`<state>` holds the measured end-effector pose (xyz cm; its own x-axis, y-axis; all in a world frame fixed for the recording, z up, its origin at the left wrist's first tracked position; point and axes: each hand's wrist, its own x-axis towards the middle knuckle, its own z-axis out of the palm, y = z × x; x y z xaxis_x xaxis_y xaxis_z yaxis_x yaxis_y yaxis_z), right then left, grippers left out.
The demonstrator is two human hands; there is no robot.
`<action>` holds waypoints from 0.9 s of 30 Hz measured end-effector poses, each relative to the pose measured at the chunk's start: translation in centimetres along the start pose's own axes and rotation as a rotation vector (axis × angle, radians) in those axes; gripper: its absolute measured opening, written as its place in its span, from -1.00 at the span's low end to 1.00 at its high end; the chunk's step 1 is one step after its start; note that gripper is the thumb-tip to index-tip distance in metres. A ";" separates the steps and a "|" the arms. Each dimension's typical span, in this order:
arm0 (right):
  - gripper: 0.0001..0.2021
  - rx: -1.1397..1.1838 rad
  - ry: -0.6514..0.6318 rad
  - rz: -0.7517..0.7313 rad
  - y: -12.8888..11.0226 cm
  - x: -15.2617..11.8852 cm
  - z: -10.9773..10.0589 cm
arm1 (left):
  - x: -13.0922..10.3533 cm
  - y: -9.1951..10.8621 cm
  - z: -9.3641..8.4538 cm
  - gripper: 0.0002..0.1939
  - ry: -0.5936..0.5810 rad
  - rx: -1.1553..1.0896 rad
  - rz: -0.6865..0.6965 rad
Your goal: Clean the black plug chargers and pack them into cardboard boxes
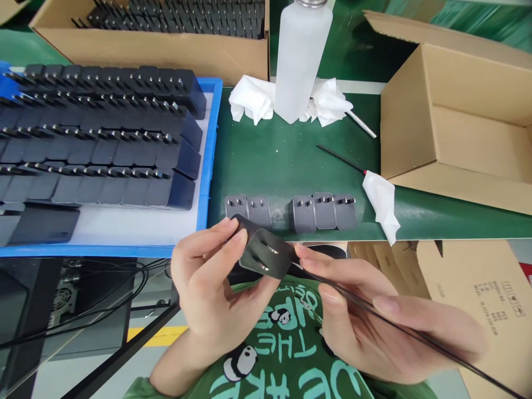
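Note:
My left hand holds a black plug adapter by its far end, its two metal prongs facing up. Pinched in the fingers of my right hand is a thin black rod, which runs off toward the lower right. The fingertips of that hand are right beside the adapter's right side, and the rod's near end is hidden there. Just beyond my hands, two adapters stand on the green table, with three more adapters to their right.
A blue-rimmed tray with rows of adapters fills the left. Behind it stands a cardboard box of adapters. A white bottle, tissues, a thin stick in tissue and an open carton are further right.

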<state>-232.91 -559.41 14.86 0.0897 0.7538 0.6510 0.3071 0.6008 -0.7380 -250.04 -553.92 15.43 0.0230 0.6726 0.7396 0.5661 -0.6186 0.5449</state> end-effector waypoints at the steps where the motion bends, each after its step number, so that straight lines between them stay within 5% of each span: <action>1: -0.70 0.008 0.011 -0.002 0.0 0.0 0.0 | 0.0 0.0 0.0 -0.33 0.002 0.002 0.000; 13: -0.76 -0.182 0.067 0.045 -0.2 0.5 0.1 | 0.1 0.0 0.0 -0.23 -0.014 -0.012 0.029; 27: -0.73 -0.263 -0.016 0.081 -0.2 1.1 -0.2 | 0.4 -0.1 0.1 -0.31 -0.021 0.041 0.035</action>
<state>-232.73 -558.79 15.72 0.1094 0.8021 0.5871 0.5350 0.4503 -0.7149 -250.03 -553.52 15.67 0.0610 0.6595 0.7492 0.5982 -0.6250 0.5015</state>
